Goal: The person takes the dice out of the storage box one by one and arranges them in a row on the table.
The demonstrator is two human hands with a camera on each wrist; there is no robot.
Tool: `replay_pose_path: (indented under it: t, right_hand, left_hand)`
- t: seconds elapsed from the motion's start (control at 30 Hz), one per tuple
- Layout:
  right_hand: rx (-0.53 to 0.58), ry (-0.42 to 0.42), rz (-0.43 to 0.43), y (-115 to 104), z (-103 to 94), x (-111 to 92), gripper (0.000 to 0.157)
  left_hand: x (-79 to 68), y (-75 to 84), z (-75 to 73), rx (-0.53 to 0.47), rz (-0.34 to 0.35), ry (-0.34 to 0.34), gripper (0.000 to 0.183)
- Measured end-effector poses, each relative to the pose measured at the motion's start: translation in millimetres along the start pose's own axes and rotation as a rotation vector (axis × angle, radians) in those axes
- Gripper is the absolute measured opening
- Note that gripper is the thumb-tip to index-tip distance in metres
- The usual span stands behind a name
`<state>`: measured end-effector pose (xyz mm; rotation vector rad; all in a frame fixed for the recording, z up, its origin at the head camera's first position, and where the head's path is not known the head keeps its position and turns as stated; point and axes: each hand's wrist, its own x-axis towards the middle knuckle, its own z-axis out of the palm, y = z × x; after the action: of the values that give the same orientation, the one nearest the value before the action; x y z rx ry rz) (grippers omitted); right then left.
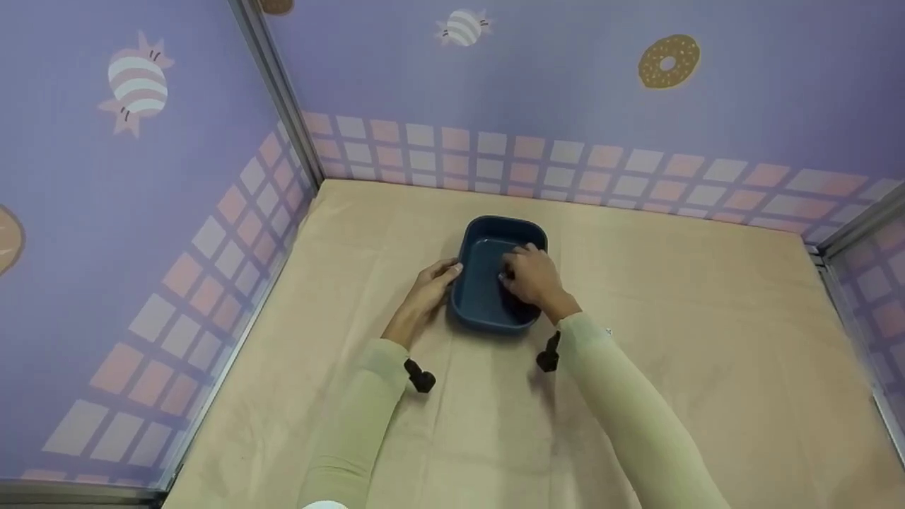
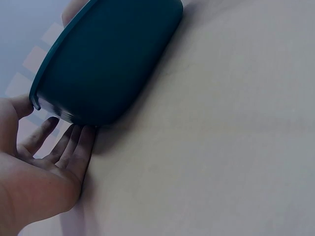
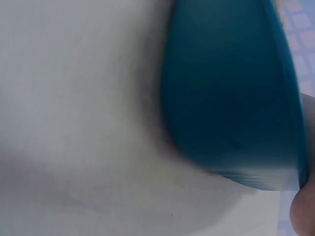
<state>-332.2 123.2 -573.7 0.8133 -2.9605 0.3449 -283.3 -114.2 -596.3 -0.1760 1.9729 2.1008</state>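
Note:
A dark blue, rounded rectangular plastic basin [image 1: 488,326] rests on the cloth-covered table. At its left side my left hand [image 1: 430,286] holds it, thumb at the rim and fingers against the outer wall. The left wrist view shows those fingers [image 2: 69,147] spread low along the basin's wall [image 2: 108,64]. My right hand [image 1: 534,274] reaches over the right rim into the basin, fingers bent downward near its floor. A dark patch shows by those fingertips, and I cannot tell whether they hold something. In the right wrist view the basin's wall [image 3: 226,98] hides most of that hand.
A beige cloth [image 1: 679,339] with creases covers the table. Purple printed panels [image 1: 565,78] stand at the back and left, joined by a metal post [image 1: 279,92]. Dark wrist mounts [image 1: 421,378] stick out from both sleeves.

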Motion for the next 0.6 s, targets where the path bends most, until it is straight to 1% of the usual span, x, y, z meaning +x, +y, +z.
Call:
replay_pose_path:
  t: [0.13, 0.23, 0.3, 0.47, 0.53, 0.6]
  right_hand:
    - [0.072, 0.000, -0.001, 1, -3.0, 1, 0.018]
    - [0.147, 0.025, -0.018, 3, -8.9, -1, 0.017]
    - [0.205, 0.052, -0.036, 4, -14.7, -5, 0.016]
    - [0.355, 0.123, -0.063, 12, -38.8, -25, 0.013]
    - [0.412, 0.154, -0.067, 17, -50.9, -37, 0.012]
    - [0.440, 0.177, -0.073, 24, -61.8, -51, 0.011]
  left_hand:
    - [1.2, 1.7, -0.4, 0.018, 0.006, 0.009, 0.054]
    - [1.9, 2.1, 0.6, 0.039, 0.018, 0.016, 0.053]
    - [2.3, 2.2, 1.9, 0.012, 0.015, 0.002, 0.052]
    - [1.9, 0.6, 3.1, -0.054, -0.018, -0.012, 0.050]
    - [1.6, 0.1, 2.5, -0.044, -0.018, -0.001, 0.051]
    - [1.5, 0.3, 1.2, -0.027, -0.008, 0.009, 0.051]
